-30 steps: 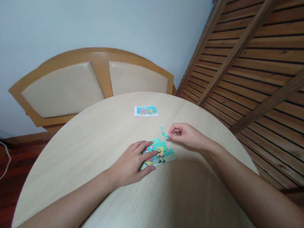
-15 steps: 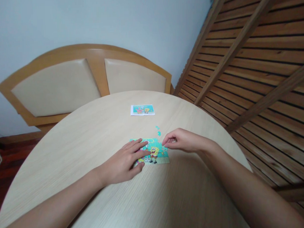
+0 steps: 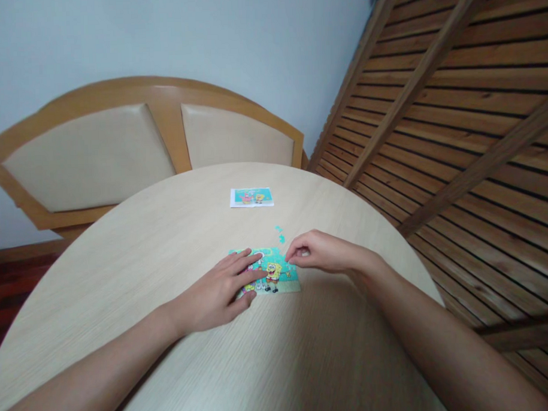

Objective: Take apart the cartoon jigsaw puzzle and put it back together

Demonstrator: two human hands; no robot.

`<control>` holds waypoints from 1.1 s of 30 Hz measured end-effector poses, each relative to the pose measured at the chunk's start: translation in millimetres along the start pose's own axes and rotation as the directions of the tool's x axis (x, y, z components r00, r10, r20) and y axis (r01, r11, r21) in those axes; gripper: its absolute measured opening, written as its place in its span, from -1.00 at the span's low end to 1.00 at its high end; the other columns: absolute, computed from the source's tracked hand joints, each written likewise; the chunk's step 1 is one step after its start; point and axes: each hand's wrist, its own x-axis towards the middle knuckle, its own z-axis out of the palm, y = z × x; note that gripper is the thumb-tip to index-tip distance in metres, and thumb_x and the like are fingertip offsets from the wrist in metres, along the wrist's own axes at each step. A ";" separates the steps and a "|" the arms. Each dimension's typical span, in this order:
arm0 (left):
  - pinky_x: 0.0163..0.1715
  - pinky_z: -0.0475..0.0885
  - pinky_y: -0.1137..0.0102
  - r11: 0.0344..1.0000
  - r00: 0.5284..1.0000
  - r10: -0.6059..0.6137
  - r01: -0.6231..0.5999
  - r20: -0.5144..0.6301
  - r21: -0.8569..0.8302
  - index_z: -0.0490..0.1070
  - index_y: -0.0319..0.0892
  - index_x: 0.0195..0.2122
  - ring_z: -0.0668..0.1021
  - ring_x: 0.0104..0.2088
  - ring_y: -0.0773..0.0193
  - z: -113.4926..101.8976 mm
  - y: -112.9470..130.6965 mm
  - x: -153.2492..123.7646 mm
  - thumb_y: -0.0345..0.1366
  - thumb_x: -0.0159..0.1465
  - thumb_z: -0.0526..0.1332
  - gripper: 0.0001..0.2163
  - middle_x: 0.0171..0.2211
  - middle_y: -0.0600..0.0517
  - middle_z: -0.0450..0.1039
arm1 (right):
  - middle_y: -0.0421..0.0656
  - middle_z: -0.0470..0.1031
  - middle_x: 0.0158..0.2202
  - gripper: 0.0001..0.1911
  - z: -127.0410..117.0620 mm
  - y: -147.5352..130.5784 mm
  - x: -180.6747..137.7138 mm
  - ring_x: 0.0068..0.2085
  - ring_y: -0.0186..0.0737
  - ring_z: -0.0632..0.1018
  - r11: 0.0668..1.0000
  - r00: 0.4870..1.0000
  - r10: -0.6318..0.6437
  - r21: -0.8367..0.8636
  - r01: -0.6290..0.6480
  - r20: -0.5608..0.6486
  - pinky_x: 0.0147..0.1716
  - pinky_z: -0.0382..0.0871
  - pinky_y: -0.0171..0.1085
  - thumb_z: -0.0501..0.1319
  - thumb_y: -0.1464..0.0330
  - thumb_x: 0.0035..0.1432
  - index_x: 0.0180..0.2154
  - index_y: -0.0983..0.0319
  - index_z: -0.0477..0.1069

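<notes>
A small cartoon jigsaw puzzle (image 3: 276,276) with a teal background lies flat on the round table (image 3: 167,233). My left hand (image 3: 218,288) rests on the puzzle's left part with its fingers stretched flat. At the puzzle's upper right corner, my right hand (image 3: 318,252) has thumb and fingers pinched together; a puzzle piece seems to be under the fingertips, though it is mostly hidden. Two loose teal pieces (image 3: 280,234) lie just beyond the puzzle. A small reference picture (image 3: 251,196) of the same cartoon lies farther back.
A wooden bench back with two beige padded panels (image 3: 119,151) curves behind the table. A slatted wooden wall (image 3: 454,103) runs along the right, close to the table's edge. Dark red floor shows at the far left.
My right hand has moved down from the loose pieces to the puzzle's upper right corner. The view has shifted slightly; my left hand stays on the puzzle.
</notes>
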 end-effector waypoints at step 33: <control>-0.05 0.47 0.13 0.982 0.981 -0.183 0.185 -0.066 0.026 0.46 -0.17 -0.03 0.54 -0.09 0.05 -44.1 -18.7 -6.2 -0.09 0.43 0.12 -0.71 -0.09 -0.12 0.51 | -0.01 0.50 0.05 -0.68 3.3 37.1 12.7 0.08 -0.08 0.50 0.919 0.906 -0.265 -0.372 0.134 -0.330 0.13 0.35 -0.05 0.17 0.31 0.39 0.10 0.13 0.53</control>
